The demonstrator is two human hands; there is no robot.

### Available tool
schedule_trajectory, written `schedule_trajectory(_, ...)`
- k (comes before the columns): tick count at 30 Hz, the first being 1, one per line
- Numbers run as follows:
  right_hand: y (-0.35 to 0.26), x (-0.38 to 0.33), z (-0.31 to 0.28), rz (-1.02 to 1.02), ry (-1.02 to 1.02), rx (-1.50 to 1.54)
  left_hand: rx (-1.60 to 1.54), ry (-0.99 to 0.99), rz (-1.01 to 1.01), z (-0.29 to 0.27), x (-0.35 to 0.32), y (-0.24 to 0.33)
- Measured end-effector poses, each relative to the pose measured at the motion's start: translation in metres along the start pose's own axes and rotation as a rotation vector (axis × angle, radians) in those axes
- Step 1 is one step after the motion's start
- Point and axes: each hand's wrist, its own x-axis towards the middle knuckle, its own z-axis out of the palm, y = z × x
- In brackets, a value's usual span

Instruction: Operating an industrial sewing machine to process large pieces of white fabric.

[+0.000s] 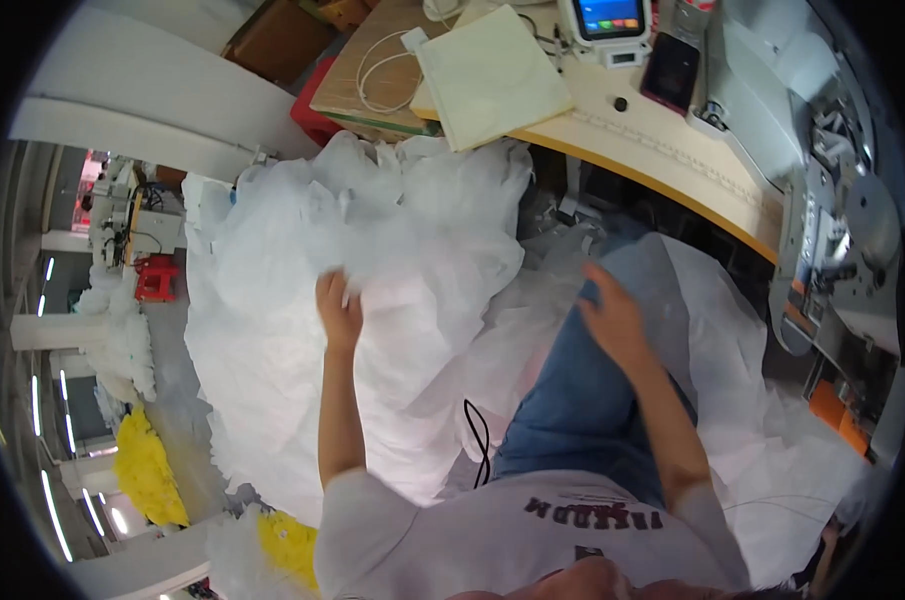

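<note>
A big heap of thin, sheer white fabric [402, 350] spreads in front of me and to my left. My left hand [340, 308] is at the heap, its fingers curled in against a fold of the cloth; their tips are blurred. Over my jeans-covered knee [557, 400] hovers my right hand [614, 315], slightly smeared by motion. Its fingers are apart and nothing shows in them. More white fabric [722, 340] drapes beside my leg on the right.
A sewing machine [842, 220] stands at the right, by a wooden table [662, 150] with a yellow edge. On it lie a pale sheet [492, 75], a dark phone [670, 72] and a lit control screen [610, 18]. Yellow fabric [147, 465] and a red stool [156, 278] are farther left.
</note>
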Motion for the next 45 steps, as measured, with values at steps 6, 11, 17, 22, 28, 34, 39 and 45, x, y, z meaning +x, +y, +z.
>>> schedule_trajectory(6,-0.046,0.110,0.169,-0.410,-0.168,-0.041,0.341,-0.020,0.002,-0.126,-0.122,0.080)
schedule_trajectory(11,-0.095,0.066,0.066,0.132,-0.453,0.812,0.553,-0.533,-0.529,-0.228,-0.315,-0.006)
schedule_trajectory(17,-0.056,-0.034,-0.094,0.410,0.008,0.480,-0.026,-0.357,-0.417,-0.099,-0.078,0.188)
schedule_trajectory(22,-0.075,-0.124,-0.191,0.311,0.440,0.189,-0.116,-0.837,0.343,0.018,-0.054,0.209)
schedule_trajectory(28,-0.032,-0.253,-0.285,0.525,0.071,0.068,-0.826,-1.356,-0.193,0.035,0.096,0.218)
schedule_trajectory(34,0.050,-0.285,-0.238,0.608,0.319,-0.418,-0.530,-0.641,0.714,0.092,0.094,0.362)
schedule_trajectory(39,0.005,-0.180,-0.197,0.359,0.618,-0.661,-0.529,-0.632,0.753,0.147,0.040,0.405)
schedule_trajectory(45,0.064,-0.148,-0.195,0.407,0.581,-0.621,-0.421,-0.947,0.748,0.198,0.027,0.449)
